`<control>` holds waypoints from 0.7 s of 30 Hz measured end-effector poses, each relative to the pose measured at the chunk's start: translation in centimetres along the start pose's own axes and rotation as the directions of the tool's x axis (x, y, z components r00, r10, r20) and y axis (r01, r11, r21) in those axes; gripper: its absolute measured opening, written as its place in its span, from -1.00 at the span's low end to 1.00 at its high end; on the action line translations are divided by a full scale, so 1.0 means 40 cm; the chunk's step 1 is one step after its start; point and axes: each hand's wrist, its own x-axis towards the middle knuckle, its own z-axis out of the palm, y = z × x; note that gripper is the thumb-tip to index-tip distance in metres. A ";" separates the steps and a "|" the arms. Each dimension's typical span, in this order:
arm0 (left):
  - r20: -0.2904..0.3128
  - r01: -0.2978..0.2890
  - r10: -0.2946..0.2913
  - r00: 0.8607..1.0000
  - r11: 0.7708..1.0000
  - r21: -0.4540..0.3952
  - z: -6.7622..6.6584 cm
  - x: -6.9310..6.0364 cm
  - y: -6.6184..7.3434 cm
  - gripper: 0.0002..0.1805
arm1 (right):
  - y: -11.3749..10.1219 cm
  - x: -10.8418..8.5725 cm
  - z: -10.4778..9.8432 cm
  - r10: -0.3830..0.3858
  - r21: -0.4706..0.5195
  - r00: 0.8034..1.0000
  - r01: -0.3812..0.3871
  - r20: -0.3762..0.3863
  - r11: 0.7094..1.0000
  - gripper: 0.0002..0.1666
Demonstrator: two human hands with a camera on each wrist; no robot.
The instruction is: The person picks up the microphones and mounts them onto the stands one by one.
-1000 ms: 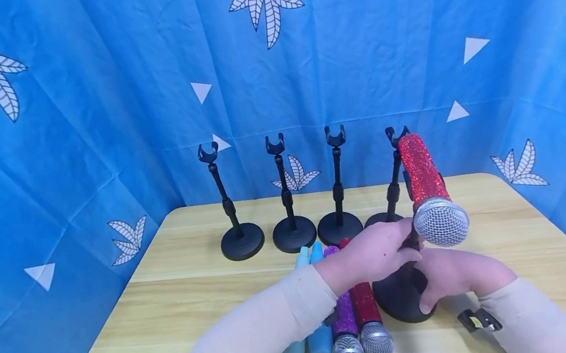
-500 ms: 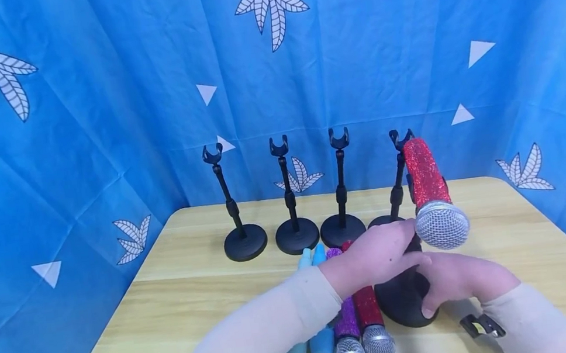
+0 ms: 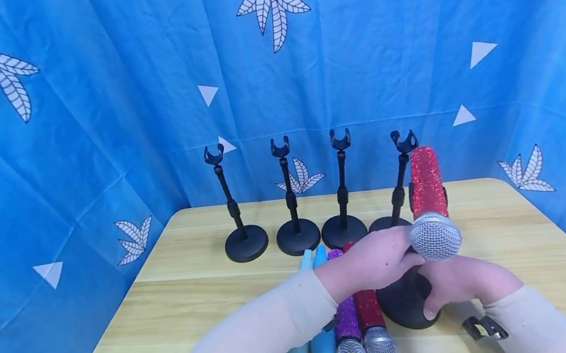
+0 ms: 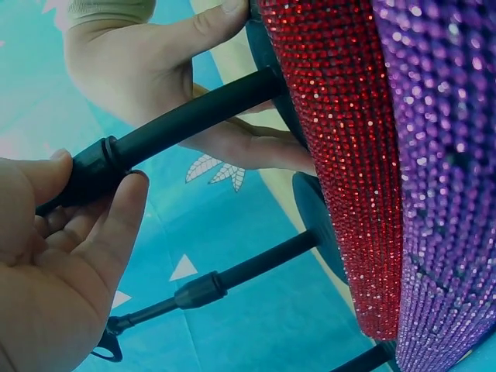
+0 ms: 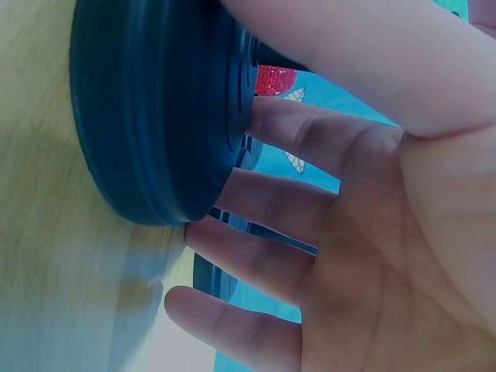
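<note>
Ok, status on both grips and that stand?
Left grip pinching stand pole; right grip touching base. Red microphone clipped on top. Loose dark-red microphone close beside base.

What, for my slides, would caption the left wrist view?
Left fingers grip a stand behind the red mic and purple mic.

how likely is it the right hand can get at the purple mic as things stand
Probably not directly: the right hand is on the front stand's base, which, with the dark red microphone, lies between it and the purple microphone; the left forearm crosses above.
</note>
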 end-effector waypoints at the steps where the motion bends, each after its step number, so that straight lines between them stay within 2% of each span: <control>1: 0.001 0.009 -0.009 1.000 1.000 0.001 0.000 0.001 -0.001 -0.65 | -0.001 -0.001 0.001 0.004 0.000 1.000 -0.004 -0.002 1.000 0.20; 6: 0.013 0.037 -0.037 0.999 0.999 0.006 -0.001 0.004 -0.003 -0.79 | -0.008 -0.004 -0.001 -0.023 -0.076 0.999 0.021 -0.027 0.997 0.22; 13: 0.016 0.033 -0.033 0.999 0.999 0.010 0.003 0.004 -0.005 -0.86 | -0.011 0.001 -0.008 -0.003 -0.177 1.000 0.003 -0.001 0.984 0.00; 17: 0.018 0.040 -0.040 0.999 0.999 0.021 0.005 0.006 -0.003 -0.85 | -0.011 -0.001 -0.006 -0.015 -0.166 1.000 0.012 -0.013 0.986 0.05; 21: 0.004 0.045 -0.046 0.999 0.997 0.058 0.006 0.009 -0.002 -0.80 | -0.010 -0.003 -0.006 -0.034 -0.115 0.999 0.032 -0.011 0.993 0.12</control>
